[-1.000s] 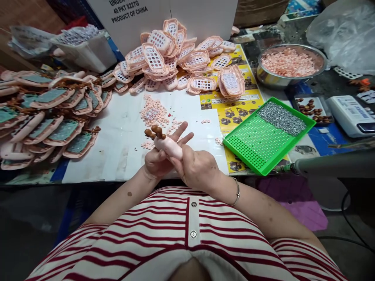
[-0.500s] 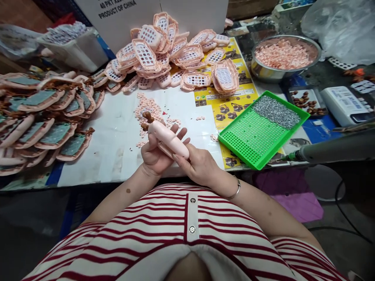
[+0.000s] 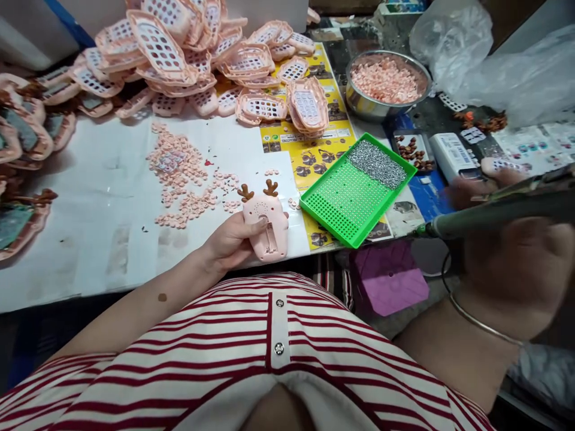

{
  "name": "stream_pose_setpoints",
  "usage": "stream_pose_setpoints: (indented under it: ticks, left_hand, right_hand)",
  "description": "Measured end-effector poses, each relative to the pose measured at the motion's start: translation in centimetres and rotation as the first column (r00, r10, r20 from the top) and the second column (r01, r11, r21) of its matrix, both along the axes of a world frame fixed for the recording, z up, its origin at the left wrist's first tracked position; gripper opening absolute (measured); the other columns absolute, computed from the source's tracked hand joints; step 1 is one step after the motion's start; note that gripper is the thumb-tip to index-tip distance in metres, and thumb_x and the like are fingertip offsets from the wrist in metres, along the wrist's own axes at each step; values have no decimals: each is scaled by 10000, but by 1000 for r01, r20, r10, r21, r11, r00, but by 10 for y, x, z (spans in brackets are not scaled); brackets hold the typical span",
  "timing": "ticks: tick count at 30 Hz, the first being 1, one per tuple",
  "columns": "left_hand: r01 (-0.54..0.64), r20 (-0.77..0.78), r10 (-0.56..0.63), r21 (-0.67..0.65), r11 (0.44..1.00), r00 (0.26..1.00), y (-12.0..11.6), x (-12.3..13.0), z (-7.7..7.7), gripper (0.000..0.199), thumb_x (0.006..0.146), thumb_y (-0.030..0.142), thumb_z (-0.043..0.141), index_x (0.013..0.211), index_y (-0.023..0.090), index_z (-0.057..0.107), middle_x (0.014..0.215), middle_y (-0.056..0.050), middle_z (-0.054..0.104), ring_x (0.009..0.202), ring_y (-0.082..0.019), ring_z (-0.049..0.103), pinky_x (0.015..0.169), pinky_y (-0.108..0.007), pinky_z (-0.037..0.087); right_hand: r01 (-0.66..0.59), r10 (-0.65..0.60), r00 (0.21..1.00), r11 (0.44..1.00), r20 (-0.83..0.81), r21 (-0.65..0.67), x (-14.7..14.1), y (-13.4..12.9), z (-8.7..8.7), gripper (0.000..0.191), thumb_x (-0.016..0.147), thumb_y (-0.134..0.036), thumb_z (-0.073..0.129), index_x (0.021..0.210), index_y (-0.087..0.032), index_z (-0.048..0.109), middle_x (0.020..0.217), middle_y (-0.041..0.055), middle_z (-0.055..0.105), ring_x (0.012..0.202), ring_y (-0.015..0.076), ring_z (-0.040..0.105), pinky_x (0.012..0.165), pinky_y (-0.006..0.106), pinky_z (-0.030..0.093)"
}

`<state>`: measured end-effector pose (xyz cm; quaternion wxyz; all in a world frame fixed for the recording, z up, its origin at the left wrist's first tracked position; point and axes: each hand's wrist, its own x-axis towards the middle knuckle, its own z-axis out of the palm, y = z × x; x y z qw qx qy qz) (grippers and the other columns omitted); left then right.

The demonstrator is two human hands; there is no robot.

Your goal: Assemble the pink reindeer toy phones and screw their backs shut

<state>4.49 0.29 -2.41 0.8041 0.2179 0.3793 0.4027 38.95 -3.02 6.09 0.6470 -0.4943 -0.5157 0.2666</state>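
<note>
A pink toy phone casing with brown antlers [image 3: 280,222] is in my left hand [image 3: 228,242], its back side facing up. The thumb presses beside an open battery slot, while the fingers lie underneath. Over to the right, my right hand [image 3: 512,278], smeared by motion, is wrapped around a grey-green electric screwdriver [image 3: 471,222]. The screwdriver's tip points left, close to the table edge. Between both hands stands a green perforated tray [image 3: 330,206] with a heap of small silver screws [image 3: 380,166] in its far part.
Pink casing halves [image 3: 157,45] are piled at the back, with small pink pieces [image 3: 184,191] scattered before them. More casings with green boards [image 3: 18,224] lie left. A metal bowl [image 3: 389,111] of pink parts, a tray of brown pieces [image 3: 411,149] and plastic bags [image 3: 453,42] are behind right.
My right hand has let go of the casing and moved right to the screwdriver. My left hand has turned the casing back side up, antlers pointing away. The view has shifted rightward.
</note>
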Motion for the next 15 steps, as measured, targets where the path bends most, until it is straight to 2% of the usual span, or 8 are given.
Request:
stream_pose_setpoints:
  ticks: [3,6,8,11,15]
  left_hand:
    - [-26,-20,24,-75,997,1000,3,8,-4,317,716,193,871,1008,126,768,986,-116,799,861,-229,755,845,-333,614]
    - [-12,-47,6,-133,991,999,4,15,-6,284,716,154,851,987,121,773,964,-124,800,850,-241,757,859,-358,616]
    - [18,-52,-26,-155,988,998,5,19,-6,285,706,151,847,979,116,773,970,-142,801,884,-279,763,897,-410,613]
    - [36,-48,-43,-148,988,998,6,22,-5,295,711,165,838,995,125,767,1000,-155,801,965,-334,760,980,-508,581]
    - [47,-52,-55,-132,990,997,7,22,-4,318,722,187,836,1026,131,761,1036,-162,798,1030,-356,748,1035,-547,545]
  right_hand:
    - [-72,71,997,996,20,43,-10,11,-4,302,752,-428,851,1011,-278,814,906,69,765,626,156,688,549,372,440]
    - [-136,138,990,985,-17,109,-41,32,-2,225,738,-417,859,889,-261,798,597,-1,604,513,162,606,535,377,462]
    - [-124,130,991,974,-19,190,-67,49,-5,224,755,-482,825,874,-317,731,525,-50,482,436,153,511,467,359,424]
    - [-105,85,988,983,129,154,-98,76,-24,424,824,-698,646,1057,-349,582,681,-37,498,482,148,491,498,360,458]
    - [-170,154,963,984,223,56,-116,102,-54,588,828,-825,510,1130,-323,567,734,-18,482,533,144,523,550,364,478]
